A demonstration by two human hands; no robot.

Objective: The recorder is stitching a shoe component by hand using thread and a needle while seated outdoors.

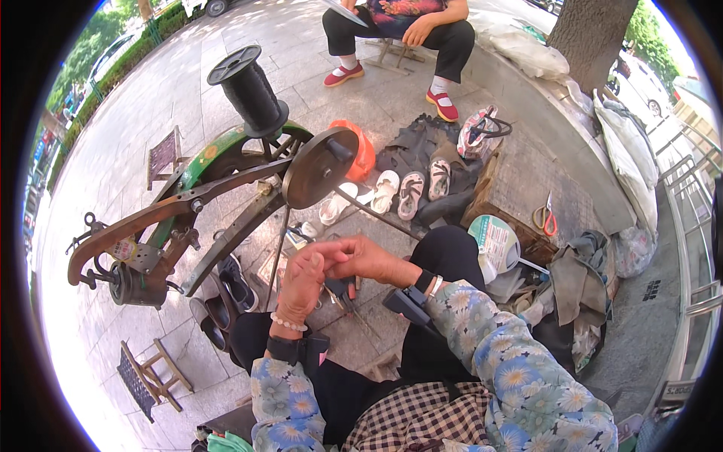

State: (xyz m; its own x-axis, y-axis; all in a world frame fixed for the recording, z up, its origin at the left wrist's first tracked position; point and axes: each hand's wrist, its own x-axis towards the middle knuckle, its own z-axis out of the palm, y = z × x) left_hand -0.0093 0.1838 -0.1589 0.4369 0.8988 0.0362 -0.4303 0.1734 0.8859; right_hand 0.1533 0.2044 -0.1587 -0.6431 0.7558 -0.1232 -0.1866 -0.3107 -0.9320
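My left hand (300, 282) and my right hand (367, 260) meet above my knees, with fingers bent and pressed together at the tips. Anything pinched between them is too small or hidden to make out. Just beyond and to the left stands a shoe-repair sewing machine (132, 215), with a green wheel rim, a brown arm and a round metal disc. A large spool of black thread (248, 90) sits on top of it. Below my hands, pliers-like tools (343, 297) lie on the ground, partly covered by the hands.
Light sandals (410, 194) stand on dark cloth ahead, near an orange bag (361, 154). Scissors (545, 217) rest on a wooden box (527, 188) at the right. Dark shoes (237, 282) and a folding stool (151, 377) are left. A person (407, 30) sits opposite.
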